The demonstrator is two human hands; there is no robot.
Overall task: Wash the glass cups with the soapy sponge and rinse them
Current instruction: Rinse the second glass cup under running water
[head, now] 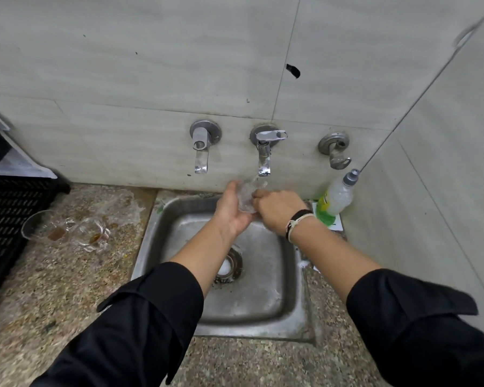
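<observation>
A speckled counter [67, 289] is holding a steel sink [263, 311]. Left hand [232, 208] is gripping a glass cup [248, 198] under the running tap [264, 156]; right hand [277, 209] is prob. rubbing it, fingers curled. Two dirty cups [65, 230] are waiting w/ brown dregs.

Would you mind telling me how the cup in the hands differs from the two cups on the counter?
The held cup is under running water over the sink, gripped by the left hand; the counter cups sit untouched. The counter cups hold brown dregs; the held cup shows none. All are clear glass.
</observation>
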